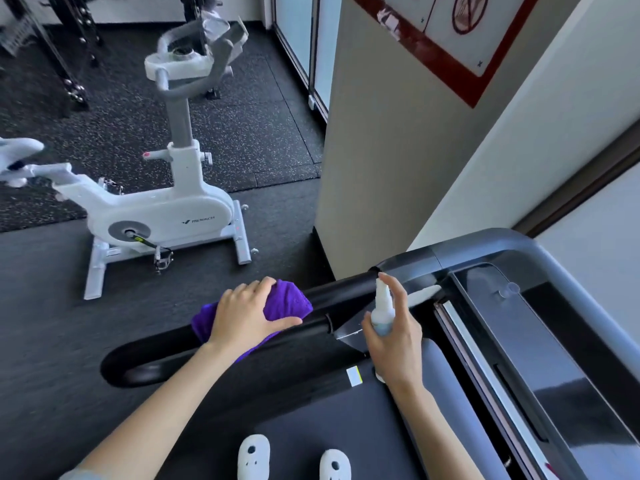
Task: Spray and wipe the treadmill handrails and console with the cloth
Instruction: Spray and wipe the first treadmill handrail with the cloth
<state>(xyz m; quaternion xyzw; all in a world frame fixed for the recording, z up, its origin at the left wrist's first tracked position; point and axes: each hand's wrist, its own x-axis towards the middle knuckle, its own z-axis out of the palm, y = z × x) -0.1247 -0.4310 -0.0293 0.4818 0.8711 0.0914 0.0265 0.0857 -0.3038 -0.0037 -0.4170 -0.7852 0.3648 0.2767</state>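
My left hand (pixel 247 311) presses a purple cloth (pixel 294 297) onto the black left handrail (pixel 343 289) of the treadmill, fingers wrapped over the bar. To its right, my right hand (pixel 396 336) grips a small white spray bottle (pixel 382 311) upright, with the index finger on top of its nozzle. The bottle sits just beside the handrail's joint, close to the glossy dark console (pixel 540 341), which runs along the right side.
A white exercise bike (pixel 156 209) stands on the dark floor to the left. A beige wall corner (pixel 374 168) rises just beyond the handrail. My white shoes (pixel 254 460) rest on the treadmill belt (pixel 346 427) below. Weight racks stand far back left.
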